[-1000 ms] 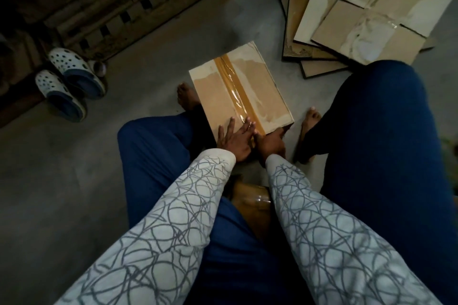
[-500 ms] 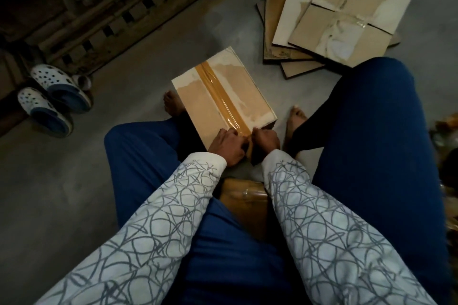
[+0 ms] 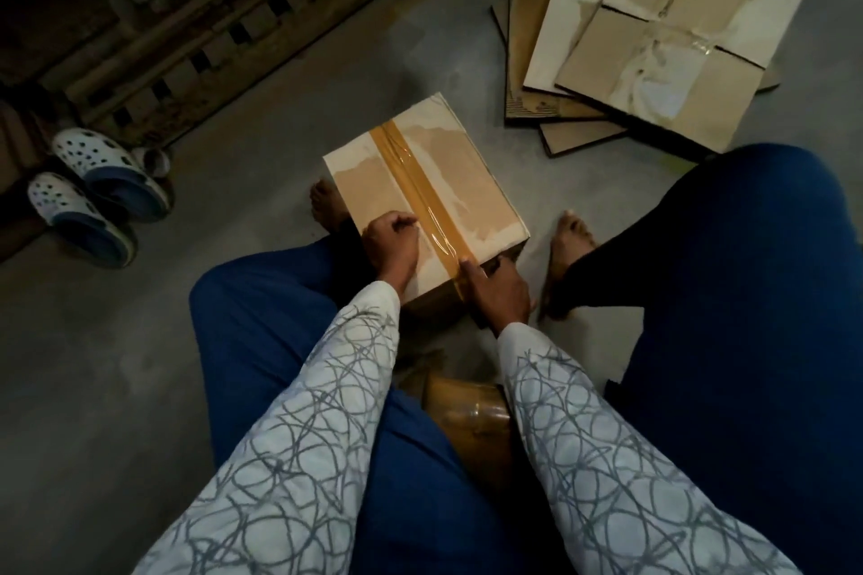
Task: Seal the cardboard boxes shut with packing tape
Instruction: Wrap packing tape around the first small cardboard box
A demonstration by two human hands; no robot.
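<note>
A closed cardboard box (image 3: pixel 471 182) stands on the floor between my bare feet. A strip of brown packing tape (image 3: pixel 411 175) runs along its top seam, from the far edge to the near edge. My left hand (image 3: pixel 392 243) rests on the box top just left of the tape, fingers curled under, holding nothing. My right hand (image 3: pixel 497 289) grips the box's near right edge, with the thumb on the tape end where it folds over the edge. A brown tape roll (image 3: pixel 469 411) lies between my forearms near my lap.
Several flattened cardboard sheets (image 3: pixel 654 37) lie piled at the back right. A wooden pallet (image 3: pixel 210 14) lies at the back left, with a pair of white and blue clogs (image 3: pixel 93 191) in front of it. My knees in blue trousers flank the box.
My left hand went from flat fingers at the near edge to curled fingers further up the box top. My right hand slid to the near right edge, thumb on the tape end.
</note>
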